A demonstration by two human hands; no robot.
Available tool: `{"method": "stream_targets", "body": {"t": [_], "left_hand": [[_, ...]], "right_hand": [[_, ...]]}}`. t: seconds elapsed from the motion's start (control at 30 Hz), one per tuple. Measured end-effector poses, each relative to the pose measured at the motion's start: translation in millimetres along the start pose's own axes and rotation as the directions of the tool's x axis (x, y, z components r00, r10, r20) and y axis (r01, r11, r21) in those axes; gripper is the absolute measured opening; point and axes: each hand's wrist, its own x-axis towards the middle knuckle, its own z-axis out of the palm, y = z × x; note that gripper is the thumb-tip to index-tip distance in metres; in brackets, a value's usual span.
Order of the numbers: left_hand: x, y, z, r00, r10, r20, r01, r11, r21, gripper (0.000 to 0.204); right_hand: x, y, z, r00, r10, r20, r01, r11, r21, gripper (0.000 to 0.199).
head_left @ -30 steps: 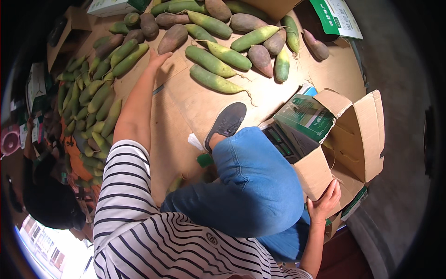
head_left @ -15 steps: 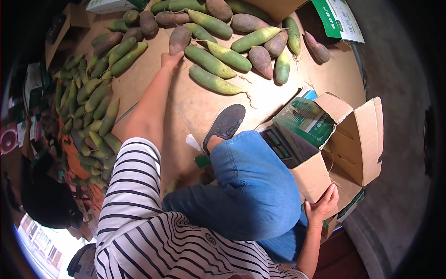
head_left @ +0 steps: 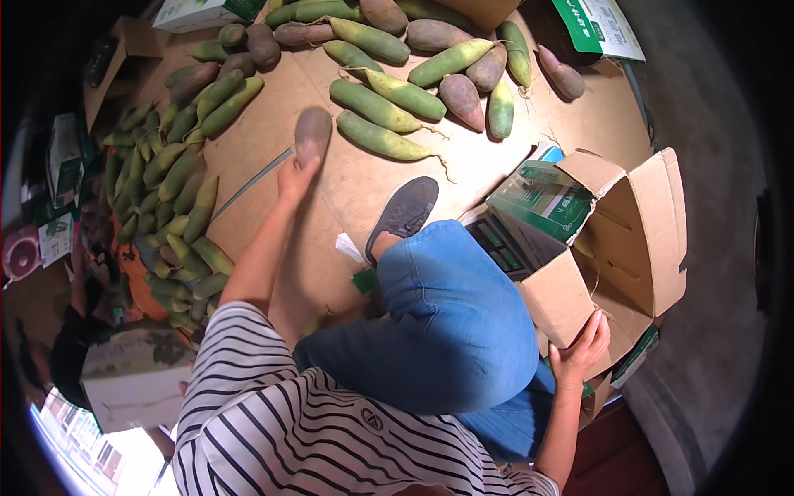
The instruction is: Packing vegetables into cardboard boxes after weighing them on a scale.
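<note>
Gripping a plump purplish-brown root vegetable [head_left: 313,132], the left hand [head_left: 296,177] curls its fingers close; the right hand [head_left: 578,357], fingers bent, clasps a brown cardboard box [head_left: 650,236].

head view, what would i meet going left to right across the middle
Pink round object → heap of green radishes → left hand holding a purplish-brown root vegetable → dark shoe → open cardboard box

Looks like a produce workroom: green radishes [head_left: 174,177] heaped left of the left grip [head_left: 298,174], more beyond it, an open cardboard carton [head_left: 556,296] at the right grip [head_left: 581,350].
</note>
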Motion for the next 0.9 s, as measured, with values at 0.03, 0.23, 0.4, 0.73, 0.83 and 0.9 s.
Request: {"method": "stream_targets", "body": {"t": [0.03, 0.23, 0.4, 0.73, 0.83, 0.9], "left_hand": [[-28.9, -19.4, -2.9, 1.000, 0.003, -0.003, -0.003, 1.000, -0.004, 0.059], [-107.6, -13.0, 15.5, 0.987, 0.159, -0.035, -0.136, 0.924, 0.356, 0.077], [-95.6, 43.0, 38.9, 0.998, 0.069, 0.001, -0.064, 0.917, 0.395, 0.080], [-172.4, 244.0, -20.2, 0.823, 0.530, 0.204, -0.151, 0.551, -0.821, 0.088], [-219.2, 334.5, -30.6, 0.554, 0.828, 0.082, -0.460, 0.387, -0.799, 0.090], [-236.0, 380.9, -13.3, 0.251, 0.967, -0.044, -0.649, 0.135, -0.749, 0.094]], "right_hand": [[2.8, -1.8, -0.3, 1.000, -0.005, -0.005, 0.005, 1.000, 0.011, 0.096], [6.5, -5.7, 0.0, 0.998, -0.031, -0.047, 0.031, 1.000, -0.002, 0.097], [6.4, -7.6, -8.9, 1.000, -0.010, 0.000, 0.010, 1.000, 0.028, 0.097], [11.8, -6.9, -16.2, 0.999, -0.031, -0.045, 0.034, 0.996, 0.076, 0.102], [11.5, -7.3, -16.9, 0.999, -0.031, -0.038, 0.035, 0.996, 0.087, 0.103], [10.7, -9.2, -17.5, 0.999, -0.029, -0.014, 0.030, 0.995, 0.099, 0.103]]}}
